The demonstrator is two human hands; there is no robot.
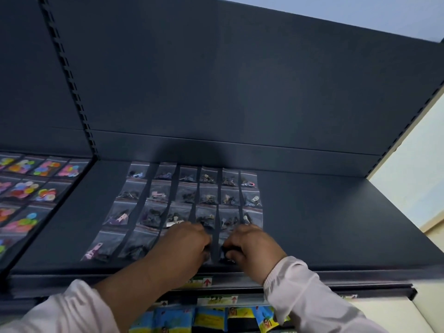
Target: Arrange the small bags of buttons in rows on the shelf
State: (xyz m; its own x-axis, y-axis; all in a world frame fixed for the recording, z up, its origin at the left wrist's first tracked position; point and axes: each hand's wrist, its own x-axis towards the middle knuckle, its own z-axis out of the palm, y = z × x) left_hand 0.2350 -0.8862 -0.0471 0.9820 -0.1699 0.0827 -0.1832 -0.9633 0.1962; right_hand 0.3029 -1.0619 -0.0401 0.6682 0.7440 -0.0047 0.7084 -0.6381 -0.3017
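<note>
The small bags (192, 198) are lying flat on the dark shelf (324, 224), making a grid of six columns and four rows in its middle part. Each bag is keeping its long axis from the front edge toward the back panel (240, 92), and the thin closure strip is pointing, as it seems, to the back.

Both hands are working at the front row. The right hand (252, 246) is reaching to the fifth column. Its grip is closed on a front bag (224, 258) with dark contents, thumb and curled fingers pinching it. The left hand (185, 241) is resting over the fourth column with fingers bent down. The bag under it is mostly hidden, so I cannot tell whether this grip is holding or only pressing. A narrow strip of bare shelf is showing between the hands.

To the left, colourful button bags (22, 189) are lying on the neighbouring shelf. Blue and yellow packets (209, 318) are showing below.
</note>
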